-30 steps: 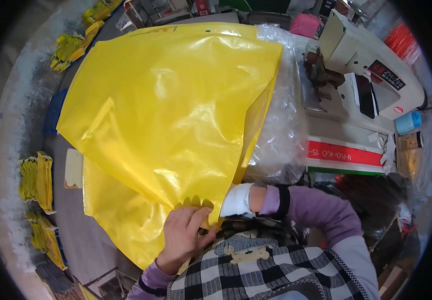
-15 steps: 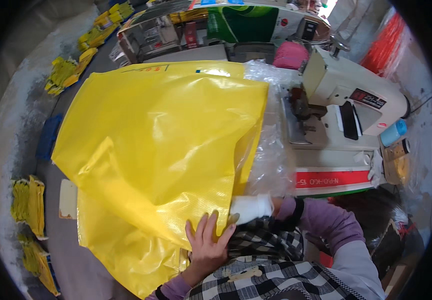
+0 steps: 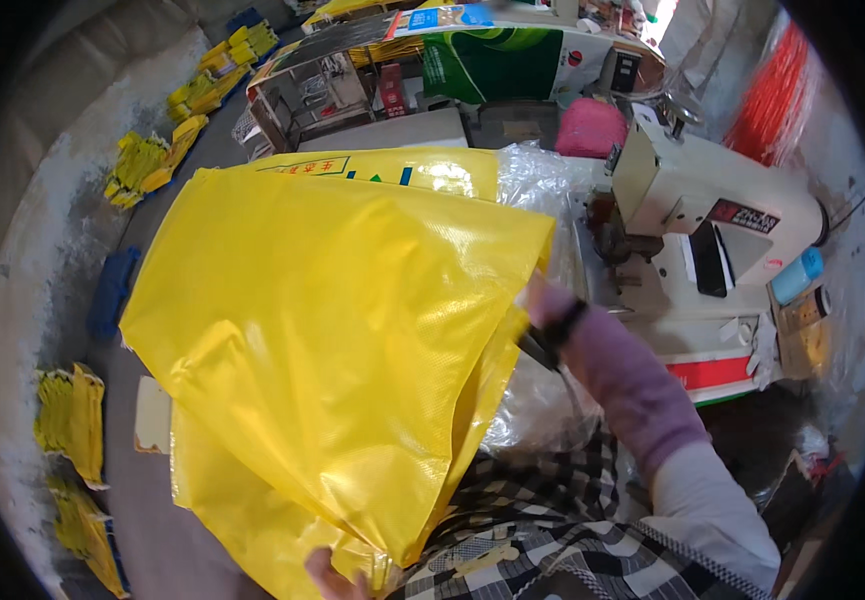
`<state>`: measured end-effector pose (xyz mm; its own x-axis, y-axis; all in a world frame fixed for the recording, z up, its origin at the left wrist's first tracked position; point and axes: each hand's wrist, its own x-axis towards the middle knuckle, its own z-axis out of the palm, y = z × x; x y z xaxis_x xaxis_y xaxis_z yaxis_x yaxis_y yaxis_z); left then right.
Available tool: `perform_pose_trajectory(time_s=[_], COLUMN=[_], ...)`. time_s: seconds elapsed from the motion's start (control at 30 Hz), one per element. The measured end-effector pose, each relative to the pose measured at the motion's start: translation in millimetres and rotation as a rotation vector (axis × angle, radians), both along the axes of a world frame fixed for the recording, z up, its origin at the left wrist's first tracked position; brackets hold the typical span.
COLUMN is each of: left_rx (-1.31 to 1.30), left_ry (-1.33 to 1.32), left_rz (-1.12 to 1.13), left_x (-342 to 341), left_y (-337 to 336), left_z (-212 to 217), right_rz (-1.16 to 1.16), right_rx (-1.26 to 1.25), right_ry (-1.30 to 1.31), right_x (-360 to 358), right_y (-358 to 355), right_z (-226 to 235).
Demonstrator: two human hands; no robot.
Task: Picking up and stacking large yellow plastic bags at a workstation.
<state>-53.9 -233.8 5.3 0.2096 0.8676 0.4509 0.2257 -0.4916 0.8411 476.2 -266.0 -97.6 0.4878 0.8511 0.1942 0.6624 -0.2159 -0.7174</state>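
The large yellow woven plastic sack point(image 3: 332, 350) is spread wide. The left hand point(image 3: 337, 580) grips its lower edge, fingers closed. The right hand is hidden behind its upper corner, grip unclear. Beyond the fingers stands a white sewing machine point(image 3: 712, 230); stitching looks undone.

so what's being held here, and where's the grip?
The yellow bag. The left hand grips its bottom corner. The right hand is hidden behind the bag's right edge, so its hold cannot be told.
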Motion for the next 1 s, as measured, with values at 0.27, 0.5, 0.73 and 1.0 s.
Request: perform_pose_trajectory(time_s=[0.27, 0.5, 0.73, 1.0], left_rx=[-1.688, -0.633, -0.575, -1.042], left_ry=[-0.236, 0.351, 0.012, -0.361], left_rz=[-0.544, 0.095, 0.512, 0.847], left_x=[12.1, -145.9, -405.0, -353.7], left_y=[9.0, 35.9, 26.0, -51.7], left_z=[-11.6, -60.4, 34.2, -61.1], right_rz=[-0.443, -0.089, 0.475, 0.419], right_rx=[0.220, -0.019, 0.208, -0.147], right_ry=[-0.245, -0.447, -0.364, -0.311], right_x=[-41.1, -20.9, -268.4, -301.8], right_y=[-79.5, -13.5, 110.7, 122.0], right_z=[114.2, 126.3, 165.3, 2.0])
